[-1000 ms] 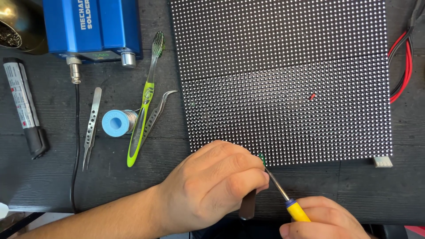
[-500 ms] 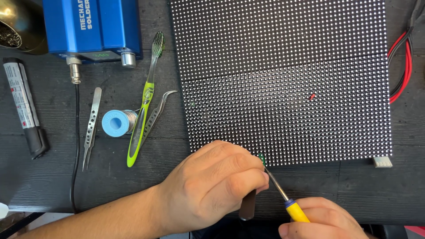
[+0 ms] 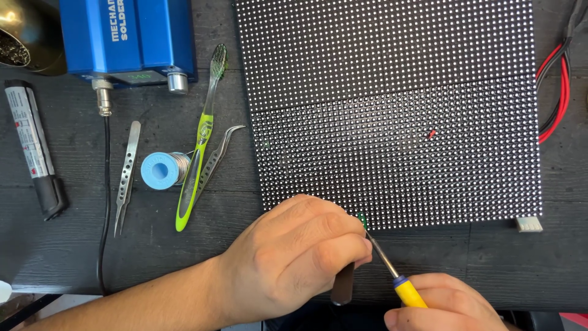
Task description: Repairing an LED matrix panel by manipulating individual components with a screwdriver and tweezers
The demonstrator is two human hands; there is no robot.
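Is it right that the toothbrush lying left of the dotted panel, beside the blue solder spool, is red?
Not quite: the head view shows the toothbrush is lime green, not red. It does lie left of the dotted panel, beside the blue solder spool.

Bright, even daylight fills the scene, and the dark wooden bench (image 3: pixel 153 257) shows its grain crisply. The light seems to come from the upper side of the frame, since the left hand (image 3: pixel 294 263) throws a soft shadow below itself. A pale sheen lies across the upper part of the black dotted LED panel (image 3: pixel 392 110), washing out its dots there. Focus holds sharp throughout, with only slight softness at the bottom edge around the right hand (image 3: pixel 447 306).
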